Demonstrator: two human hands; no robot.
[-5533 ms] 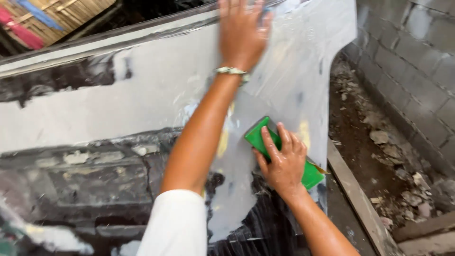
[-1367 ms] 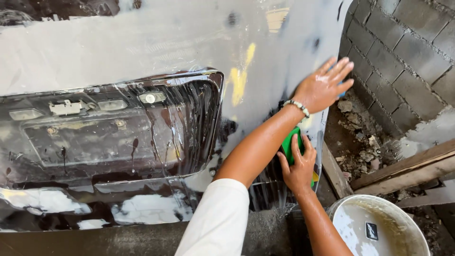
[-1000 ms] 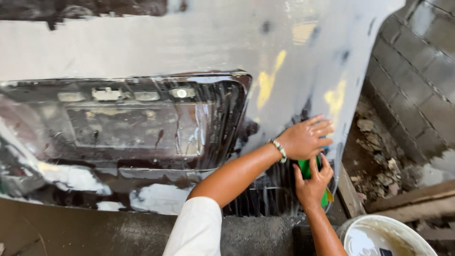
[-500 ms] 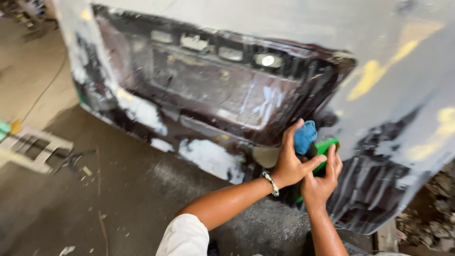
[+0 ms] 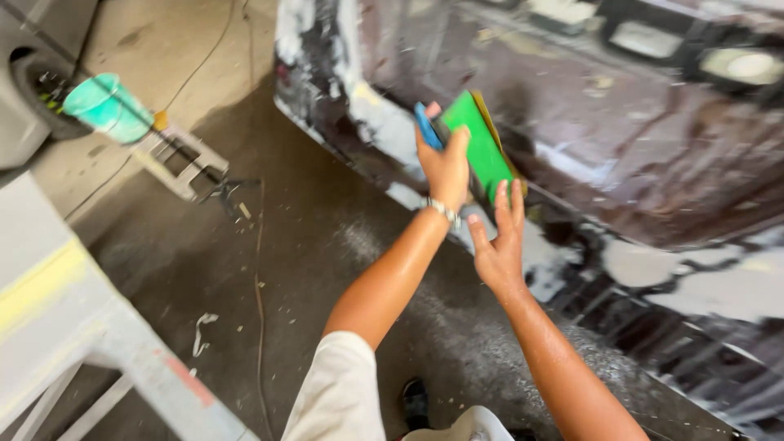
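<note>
Left hand: your left hand [image 5: 445, 163] is raised in front of the panel, fingers closed around two things at once, thumb laid across the green sheet.
Held, item one: a green sheet [image 5: 483, 149], flat and stiff-looking, tilted so its long edge runs up and away from your palm; a thin tan layer shows along its far edge.
Held, item two: a blue block [image 5: 427, 126], pinched on the outer side of the same grip, just beside the green sheet and touching your fingers.
Wrist: a beaded bracelet [image 5: 445, 212] sits just below the grip.
Right hand: your right hand [image 5: 498, 241] is below and slightly to the right of the grip, fingers spread wide and straight, holding nothing; the fingertips reach the lower edge of the green sheet, contact uncertain.
Surface behind grip: a dark car body panel [image 5: 653, 155], wet and glossy, with pale patches of filler [image 5: 392, 135]; both held items stand just in front of it, whether touching it I cannot tell.
Below the grip: wet concrete floor [image 5: 269, 269], with a thin cable [image 5: 260, 278] running across it.
Far left of grip: a teal bucket [image 5: 106, 106] on the floor, well apart from your hands.
Near left corner: a grey painted stand [image 5: 73, 327] with a yellow band.
Sleeve: a white sleeve [image 5: 339, 392] covers your left upper arm.
</note>
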